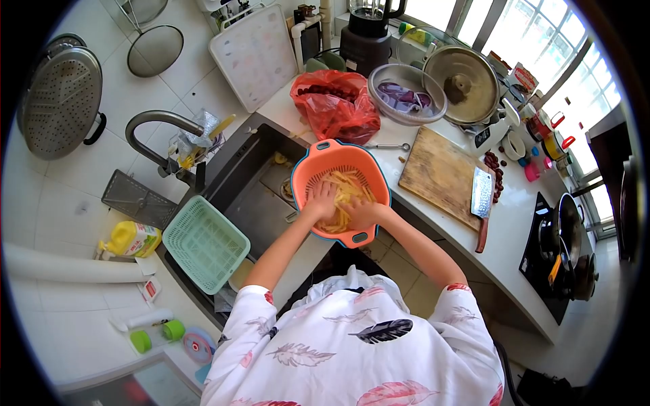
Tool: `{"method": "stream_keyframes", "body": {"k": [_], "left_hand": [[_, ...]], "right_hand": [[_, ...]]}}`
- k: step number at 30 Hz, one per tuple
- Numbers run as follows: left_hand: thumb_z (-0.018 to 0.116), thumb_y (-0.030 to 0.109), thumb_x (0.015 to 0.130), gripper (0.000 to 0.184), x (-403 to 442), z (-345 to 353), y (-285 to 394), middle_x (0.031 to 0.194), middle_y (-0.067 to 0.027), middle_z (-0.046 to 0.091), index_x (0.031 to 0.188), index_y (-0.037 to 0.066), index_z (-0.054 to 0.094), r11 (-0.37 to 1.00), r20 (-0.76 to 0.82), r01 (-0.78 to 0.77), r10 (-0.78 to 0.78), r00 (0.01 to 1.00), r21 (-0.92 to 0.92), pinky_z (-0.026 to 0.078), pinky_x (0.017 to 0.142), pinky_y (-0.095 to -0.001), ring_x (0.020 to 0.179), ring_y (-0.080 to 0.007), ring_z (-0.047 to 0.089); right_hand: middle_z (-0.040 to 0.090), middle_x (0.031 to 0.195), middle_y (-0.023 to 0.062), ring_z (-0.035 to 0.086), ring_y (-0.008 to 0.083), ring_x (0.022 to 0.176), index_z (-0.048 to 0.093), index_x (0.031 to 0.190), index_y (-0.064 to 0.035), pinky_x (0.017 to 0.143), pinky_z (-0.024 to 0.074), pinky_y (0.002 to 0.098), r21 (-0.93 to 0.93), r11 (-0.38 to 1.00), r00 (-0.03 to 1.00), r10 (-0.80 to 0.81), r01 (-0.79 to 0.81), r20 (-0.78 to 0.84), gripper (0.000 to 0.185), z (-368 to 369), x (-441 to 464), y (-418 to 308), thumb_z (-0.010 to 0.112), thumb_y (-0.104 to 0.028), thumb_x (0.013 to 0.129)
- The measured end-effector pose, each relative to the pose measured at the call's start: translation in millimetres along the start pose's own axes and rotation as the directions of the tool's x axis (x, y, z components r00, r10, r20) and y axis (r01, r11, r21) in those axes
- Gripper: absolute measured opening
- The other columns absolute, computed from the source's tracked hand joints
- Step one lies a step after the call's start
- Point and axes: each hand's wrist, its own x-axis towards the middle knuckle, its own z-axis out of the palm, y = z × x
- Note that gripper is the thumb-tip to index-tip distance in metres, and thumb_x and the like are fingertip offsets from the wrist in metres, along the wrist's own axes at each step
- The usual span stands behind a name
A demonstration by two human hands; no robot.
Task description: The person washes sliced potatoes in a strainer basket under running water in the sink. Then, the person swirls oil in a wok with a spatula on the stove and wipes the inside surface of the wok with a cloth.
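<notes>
An orange colander (308,162) with a blue rim sits at the sink's right edge, over the counter's front corner. Pale yellow strips (347,183), which look like cut potato, lie inside it. My left hand (321,201) rests on the strips at the left side, its fingers stretched and apart. On the right side, my right hand (361,212) reaches into the strips with its fingers curled around some of them. Its fingertips are partly hidden among the strips.
Left of the colander are the dark sink (250,186) and a green basket (207,245). A cutting board (433,176) and a cleaver (481,196) lie on the right counter. Behind stand a red plastic bag (335,108) and a clear bowl (382,101). A stove (538,271) is far right.
</notes>
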Motion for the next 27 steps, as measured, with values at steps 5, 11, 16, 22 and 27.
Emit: {"method": "stream_keyframes", "body": {"k": [5, 11, 16, 22, 27], "left_hand": [[0.051, 0.021, 0.073, 0.062, -2, -24, 25, 0.137, -0.0129, 0.016, 0.128, 0.004, 0.026, 0.999, -0.276, -0.025, 0.032, 0.961, 0.03, 0.012, 0.101, -0.0515, 0.126, -0.031, 0.015], [0.044, 0.02, 0.076, 0.055, -14, -18, 29, 0.136, -0.0151, 0.02, 0.127, 0.007, 0.031, 0.965, 0.012, -0.119, 0.119, 0.993, 0.232, 0.015, 0.1, -0.0526, 0.126, -0.0352, 0.014], [0.051, 0.026, 0.072, 0.047, -30, -61, 22, 0.132, -0.0164, 0.027, 0.114, 0.005, 0.048, 0.962, 0.254, -0.268, 0.248, 0.935, 0.044, 0.029, 0.095, -0.0459, 0.122, -0.0297, 0.026], [0.065, 0.017, 0.061, 0.037, -49, -70, 21, 0.112, -0.0149, 0.047, 0.095, 0.004, 0.059, 0.933, 0.074, -0.166, 0.15, 0.986, 0.319, 0.042, 0.082, -0.0382, 0.105, -0.0269, 0.046], [0.064, 0.011, 0.062, 0.031, -51, -71, 37, 0.103, -0.0141, 0.054, 0.092, 0.005, 0.06, 0.963, 0.383, -0.019, -0.089, 0.92, 0.27, 0.042, 0.084, -0.0365, 0.104, -0.0271, 0.048]], "right_hand": [[0.033, 0.125, 0.0174, 0.037, 0.0344, 0.112, 0.033, 0.122, -0.0033, 0.09, 0.0325, 0.0455, -0.182, 0.982, 0.868, -0.14, 0.059, -0.476, 0.056, 35, 61, 31, 0.051, -0.018, 0.072], [0.04, 0.117, 0.0149, 0.036, 0.0327, 0.11, 0.042, 0.113, -0.001, 0.088, 0.0326, 0.0413, -0.065, 0.998, 0.484, -0.06, 0.006, -0.873, 0.045, 8, 69, 26, 0.049, -0.012, 0.07], [0.024, 0.133, 0.0131, 0.016, 0.0305, 0.126, 0.037, 0.125, -0.0186, 0.102, 0.0176, 0.0435, -0.027, 0.963, 0.803, -0.24, 0.269, -0.546, 0.05, 29, 103, 48, 0.05, -0.026, 0.077], [0.03, 0.13, 0.0082, 0.03, 0.0331, 0.12, 0.039, 0.124, -0.0177, 0.095, 0.0308, 0.0442, -0.166, 0.927, 0.931, -0.354, 0.336, -0.088, 0.053, 4, 52, 27, 0.052, -0.022, 0.073], [0.03, 0.127, 0.016, 0.036, 0.0351, 0.113, 0.037, 0.123, -0.0122, 0.089, 0.0362, 0.0457, -0.096, 0.993, 0.987, -0.086, 0.073, -0.133, 0.058, -2, 15, 12, 0.058, -0.026, 0.071]]}}
